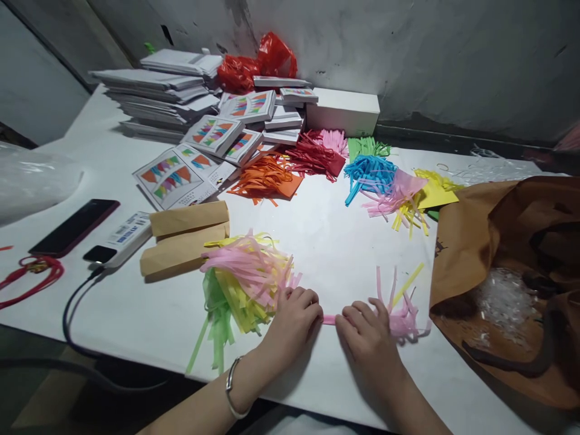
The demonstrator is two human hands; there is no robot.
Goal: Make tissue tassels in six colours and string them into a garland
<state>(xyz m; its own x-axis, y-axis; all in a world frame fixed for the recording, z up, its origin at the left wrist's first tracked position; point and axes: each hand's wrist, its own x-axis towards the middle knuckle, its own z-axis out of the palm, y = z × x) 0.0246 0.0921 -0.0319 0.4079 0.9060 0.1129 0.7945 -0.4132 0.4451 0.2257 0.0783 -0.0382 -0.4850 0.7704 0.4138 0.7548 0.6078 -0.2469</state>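
Both my left hand point(296, 320) and my right hand point(365, 329) are closed on a pink tissue-paper tassel point(328, 319), near the table's front edge. Between the hands its middle shows as a narrow rolled strip. Loose pink fringe point(405, 320) spreads out beyond my right hand, with a yellow strip point(408, 284) among it. Left of my left hand lies a heap of fringed tissue paper, with pink point(247, 266), yellow point(242, 302) and green point(219, 320) strands. My fingertips hide part of the roll.
Orange point(263, 178), red point(317, 156) and blue point(369, 172) fringe bundles lie farther back, before a white box point(344, 112) and stacked packets point(158, 90). A brown bag point(466, 241) stands right. Folded brown paper point(188, 220), a power bank point(129, 235) and a phone point(75, 226) lie left.
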